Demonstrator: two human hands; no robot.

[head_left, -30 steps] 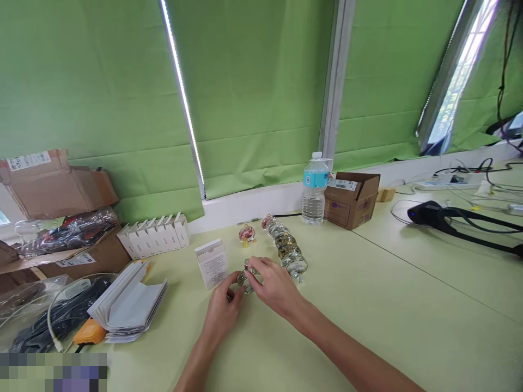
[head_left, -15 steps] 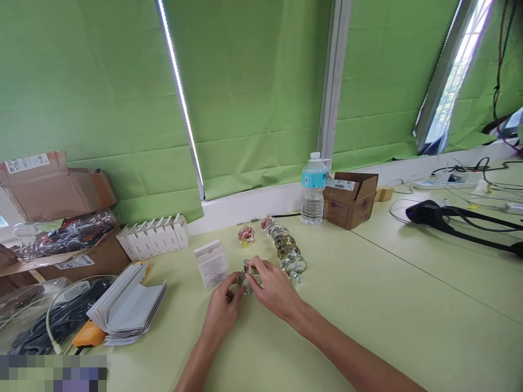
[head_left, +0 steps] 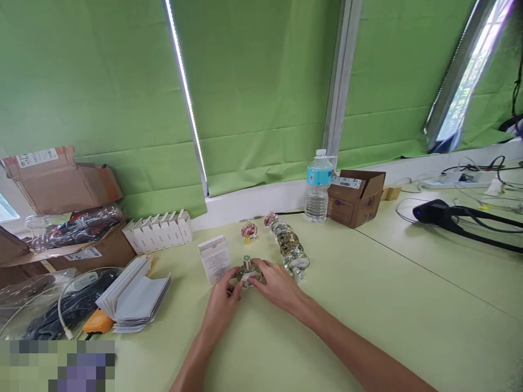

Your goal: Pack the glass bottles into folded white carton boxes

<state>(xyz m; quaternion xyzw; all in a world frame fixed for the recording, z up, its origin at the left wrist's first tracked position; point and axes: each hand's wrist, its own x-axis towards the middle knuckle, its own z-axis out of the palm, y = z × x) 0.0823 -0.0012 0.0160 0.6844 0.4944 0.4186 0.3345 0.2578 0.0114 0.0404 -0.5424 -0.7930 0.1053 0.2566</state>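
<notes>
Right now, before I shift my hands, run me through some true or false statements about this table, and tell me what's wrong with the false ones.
1. The left hand and the right hand are both on a glass bottle. True.
2. A cardboard box sits to the right of the water bottle. True.
3. The water bottle lies on its side. False: it stands upright.
4. A single white box stands near the left hand. True.
5. The right hand grips the water bottle. False: it is well apart from it, at the glass bottle.
</notes>
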